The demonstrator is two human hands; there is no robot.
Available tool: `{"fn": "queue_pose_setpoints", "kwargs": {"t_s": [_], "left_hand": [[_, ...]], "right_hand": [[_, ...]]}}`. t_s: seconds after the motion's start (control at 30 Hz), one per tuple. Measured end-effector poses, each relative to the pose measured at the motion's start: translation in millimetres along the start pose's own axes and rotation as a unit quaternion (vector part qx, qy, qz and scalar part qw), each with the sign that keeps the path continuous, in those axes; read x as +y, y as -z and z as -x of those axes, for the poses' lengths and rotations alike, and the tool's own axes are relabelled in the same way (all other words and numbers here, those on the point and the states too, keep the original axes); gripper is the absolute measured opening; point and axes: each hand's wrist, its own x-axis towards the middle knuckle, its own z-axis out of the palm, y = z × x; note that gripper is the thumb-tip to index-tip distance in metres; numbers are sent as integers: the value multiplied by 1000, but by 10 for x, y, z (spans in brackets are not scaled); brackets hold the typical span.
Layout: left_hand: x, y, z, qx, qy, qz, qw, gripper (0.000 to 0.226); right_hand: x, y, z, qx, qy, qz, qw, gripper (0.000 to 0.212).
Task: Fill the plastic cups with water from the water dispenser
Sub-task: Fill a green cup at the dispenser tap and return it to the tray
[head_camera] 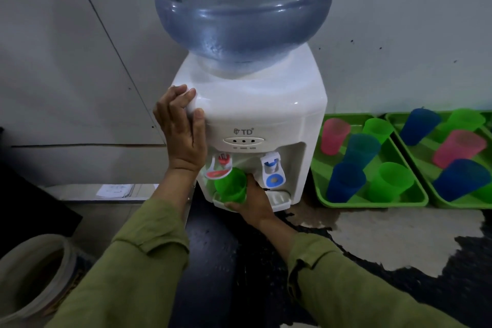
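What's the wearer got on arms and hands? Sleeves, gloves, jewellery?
Long olive-green fabric sleeves on both arms, left sleeve and right sleeve, each with a cuff near the wrist. The left grip and right grip are bare: no gloves, rings or watch visible.

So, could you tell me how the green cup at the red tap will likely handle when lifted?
The green plastic cup looks thin and translucent, so it is probably light and a little squeezable in the right hand. Its smooth wall could turn slippery if water splashes.
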Motion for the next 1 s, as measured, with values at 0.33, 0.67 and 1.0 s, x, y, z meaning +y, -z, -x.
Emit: {"fn": "queue_pose_setpoints", "kwargs": {"t_s": [0.33,0.67,1.0], "left_hand": [[-65,-22,3,3,-15,-15,1000,29],[-134,-27,-13,-14,-29,-11,999,32],[-121,160,-59,-81,-40,-6,996,36]], "right_hand": [[-52,118,72,7,36,29,999,78],[-106,86,109,20,12,28,999,81],[-180,-4,168,52,-16,31,998,76]]}}
